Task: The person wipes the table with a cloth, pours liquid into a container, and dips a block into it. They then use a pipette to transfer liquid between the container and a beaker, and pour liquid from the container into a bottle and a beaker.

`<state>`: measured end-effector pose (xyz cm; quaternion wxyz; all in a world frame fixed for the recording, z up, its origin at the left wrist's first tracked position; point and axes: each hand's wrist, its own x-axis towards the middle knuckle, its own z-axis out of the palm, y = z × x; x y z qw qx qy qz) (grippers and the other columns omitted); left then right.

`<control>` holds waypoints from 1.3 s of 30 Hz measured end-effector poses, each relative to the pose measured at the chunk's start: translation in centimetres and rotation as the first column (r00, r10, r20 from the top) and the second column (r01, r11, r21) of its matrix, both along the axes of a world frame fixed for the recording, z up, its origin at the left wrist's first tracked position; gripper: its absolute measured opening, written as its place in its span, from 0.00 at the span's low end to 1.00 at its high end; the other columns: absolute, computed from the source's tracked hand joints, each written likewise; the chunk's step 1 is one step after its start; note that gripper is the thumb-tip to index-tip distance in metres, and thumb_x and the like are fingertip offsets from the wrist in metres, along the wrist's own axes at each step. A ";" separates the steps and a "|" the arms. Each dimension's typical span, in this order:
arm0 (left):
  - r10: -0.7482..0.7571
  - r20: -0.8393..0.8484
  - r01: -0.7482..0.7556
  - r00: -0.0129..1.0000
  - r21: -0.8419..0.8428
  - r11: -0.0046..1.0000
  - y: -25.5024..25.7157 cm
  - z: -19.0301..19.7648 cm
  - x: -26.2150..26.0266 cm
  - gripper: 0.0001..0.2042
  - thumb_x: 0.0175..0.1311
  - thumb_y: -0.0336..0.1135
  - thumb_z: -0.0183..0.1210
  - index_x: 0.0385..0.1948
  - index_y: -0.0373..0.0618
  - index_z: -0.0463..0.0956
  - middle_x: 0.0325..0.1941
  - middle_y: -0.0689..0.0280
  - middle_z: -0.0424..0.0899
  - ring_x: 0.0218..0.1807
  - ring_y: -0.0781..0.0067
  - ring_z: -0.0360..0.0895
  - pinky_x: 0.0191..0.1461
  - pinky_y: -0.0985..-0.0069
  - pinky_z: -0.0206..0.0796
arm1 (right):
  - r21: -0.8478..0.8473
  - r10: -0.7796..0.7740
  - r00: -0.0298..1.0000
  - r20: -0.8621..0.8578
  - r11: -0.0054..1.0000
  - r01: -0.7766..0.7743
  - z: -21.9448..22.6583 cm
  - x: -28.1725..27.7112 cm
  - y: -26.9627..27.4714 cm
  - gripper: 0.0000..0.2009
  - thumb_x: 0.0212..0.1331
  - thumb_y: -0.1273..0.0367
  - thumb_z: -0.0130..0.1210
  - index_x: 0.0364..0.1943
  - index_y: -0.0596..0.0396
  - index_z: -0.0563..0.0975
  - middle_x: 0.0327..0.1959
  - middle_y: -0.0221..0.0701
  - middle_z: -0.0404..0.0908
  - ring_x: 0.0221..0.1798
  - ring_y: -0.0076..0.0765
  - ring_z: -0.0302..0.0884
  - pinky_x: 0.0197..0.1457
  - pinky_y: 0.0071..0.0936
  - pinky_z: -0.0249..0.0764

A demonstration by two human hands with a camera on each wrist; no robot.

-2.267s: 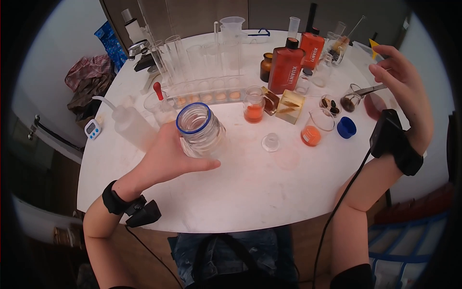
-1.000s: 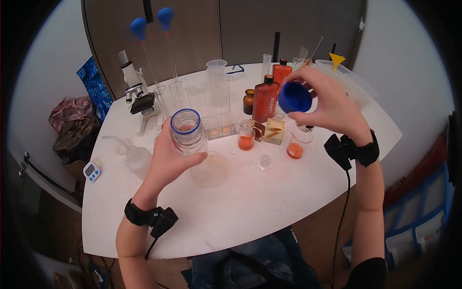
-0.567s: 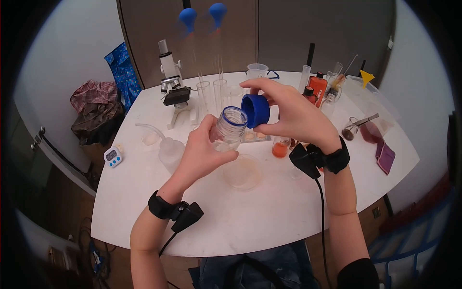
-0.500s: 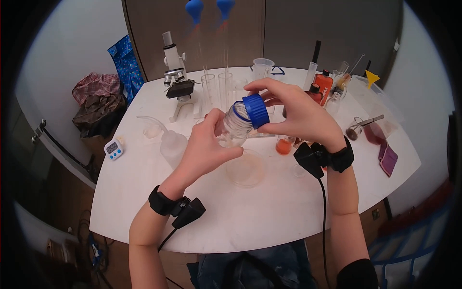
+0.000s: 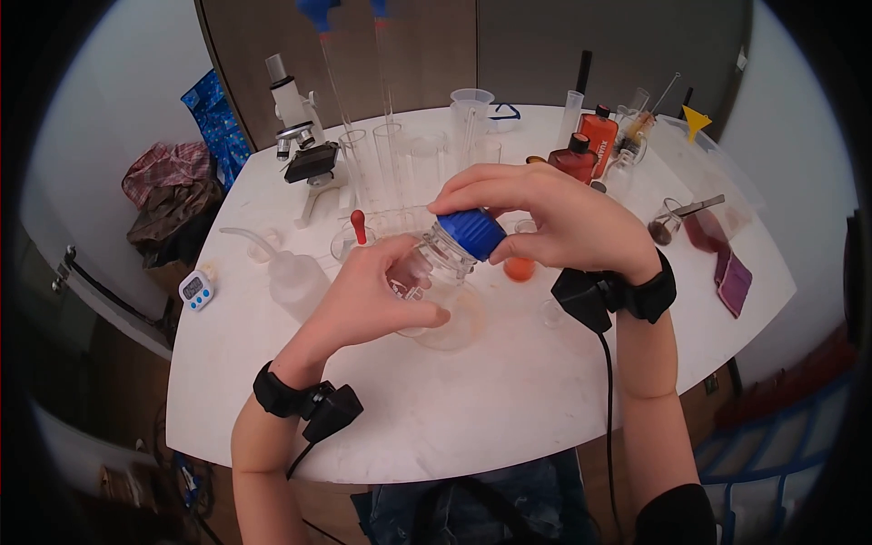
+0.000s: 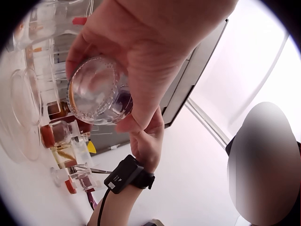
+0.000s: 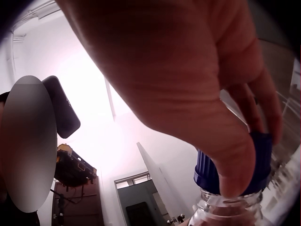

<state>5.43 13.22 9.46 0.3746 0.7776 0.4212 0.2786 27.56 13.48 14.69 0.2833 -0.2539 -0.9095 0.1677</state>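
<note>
My left hand [image 5: 368, 295] grips a clear glass bottle [image 5: 443, 258] above the table, its neck tilted toward the right hand. In the left wrist view the round base of the bottle [image 6: 91, 92] faces the camera, with fingers and thumb around its side. My right hand [image 5: 568, 218] pinches a ribbed blue screw cap [image 5: 472, 233] between thumb and fingers. The right wrist view has that cap [image 7: 207, 172] sitting over the bottle's mouth, clear threaded glass showing just below it. A flat glass dish [image 5: 454, 331] lies on the table under the bottle.
Left of the hands stand a white wash bottle [image 5: 298, 286], a red-bulbed dropper [image 5: 358, 227], a timer [image 5: 195, 289] and a microscope [image 5: 304, 150]. Glass tubes [image 5: 389, 168] rise behind. A jar of orange liquid [image 5: 520, 268], tweezers [image 5: 704, 205] and red bottles [image 5: 597, 136] are at right.
The right hand took up the blue cap from the right side of the table and brought it left onto the bottle's mouth. The bottle, upright before, now leans toward the right hand.
</note>
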 end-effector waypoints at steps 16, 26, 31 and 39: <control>-0.140 0.721 0.675 0.679 -0.538 0.505 0.6 -1.1 -1.5 0.33 0.33 0.45 0.63 0.44 0.31 0.68 0.30 0.55 0.78 0.28 0.61 0.77 0.33 0.72 0.69 | -0.090 0.326 0.931 -0.165 0.935 -0.343 0.3 0.5 0.4 0.26 0.37 0.82 0.59 0.48 0.53 0.73 0.51 0.33 0.74 0.54 0.43 0.69 0.56 0.34 0.66; -0.160 0.568 0.516 0.807 -0.548 0.659 0.0 -0.5 -1.9 0.33 0.33 0.45 0.63 0.44 0.31 0.68 0.28 0.56 0.78 0.29 0.63 0.77 0.33 0.74 0.69 | -0.147 0.128 0.987 -0.093 0.979 -0.141 1.0 0.9 -0.6 0.26 0.44 0.71 0.64 0.51 0.53 0.71 0.47 0.31 0.75 0.47 0.33 0.73 0.46 0.28 0.72; -0.151 0.616 0.541 0.773 -0.516 0.665 -0.9 0.3 -1.6 0.35 0.33 0.44 0.64 0.47 0.32 0.65 0.29 0.56 0.78 0.29 0.64 0.77 0.34 0.75 0.69 | -0.375 -0.040 0.994 -0.101 0.927 -0.001 1.9 0.7 -1.7 0.25 0.46 0.67 0.63 0.51 0.54 0.71 0.46 0.32 0.75 0.46 0.30 0.75 0.44 0.26 0.74; -0.101 0.685 0.575 0.722 -0.512 0.638 -0.8 0.0 -1.3 0.36 0.32 0.49 0.58 0.46 0.30 0.66 0.30 0.54 0.77 0.27 0.62 0.76 0.31 0.75 0.67 | -0.197 0.228 0.924 -0.306 0.935 -0.296 0.4 0.1 -0.3 0.25 0.41 0.79 0.61 0.50 0.55 0.72 0.51 0.35 0.71 0.53 0.36 0.70 0.57 0.33 0.71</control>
